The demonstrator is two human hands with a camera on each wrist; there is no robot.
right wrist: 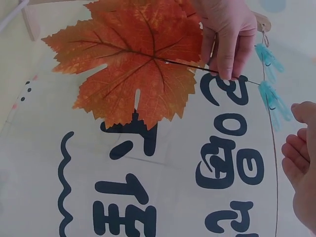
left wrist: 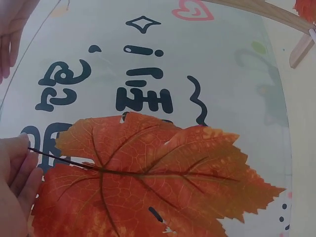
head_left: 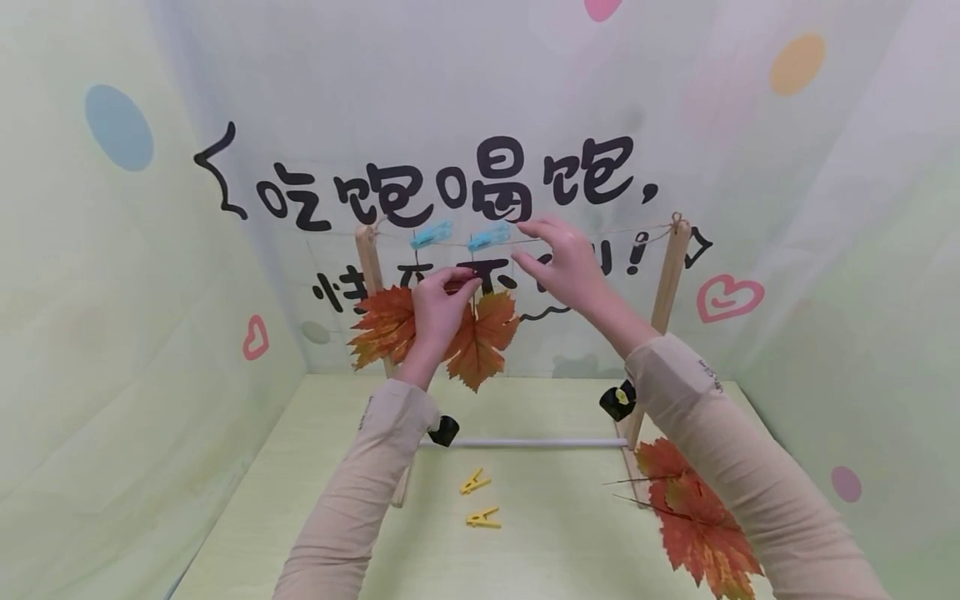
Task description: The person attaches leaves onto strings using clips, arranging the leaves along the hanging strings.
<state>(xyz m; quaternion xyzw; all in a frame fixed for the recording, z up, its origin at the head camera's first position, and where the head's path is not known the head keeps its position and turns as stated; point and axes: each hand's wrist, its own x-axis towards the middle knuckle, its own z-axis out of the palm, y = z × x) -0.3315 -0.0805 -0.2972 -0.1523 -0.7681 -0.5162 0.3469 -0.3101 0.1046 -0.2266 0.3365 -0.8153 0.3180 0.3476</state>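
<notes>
My left hand [head_left: 441, 307] pinches the thin dark stem of an orange-red maple leaf [head_left: 480, 343], which hangs tip down. The stem's upper end is caught in a light blue clothespin [right wrist: 272, 101] on the string [head_left: 622, 229]. Just right of that clothespin, my right hand [head_left: 567, 260] is raised with thumb and fingers apart, nothing between them; the right wrist view shows the thumb close to the clothespin's handles. A second leaf [head_left: 381, 325] hangs to the left from another blue clothespin [head_left: 432, 236], partly hidden behind my left hand.
Two wooden posts [head_left: 666, 283] carry the string, joined low down by a white rod [head_left: 525, 443]. Two yellow clothespins [head_left: 483, 518] lie on the table [head_left: 540, 550]. More maple leaves [head_left: 697, 521] lie at the right, under my right forearm. A lettered cloth backdrop [head_left: 480, 75] stands behind.
</notes>
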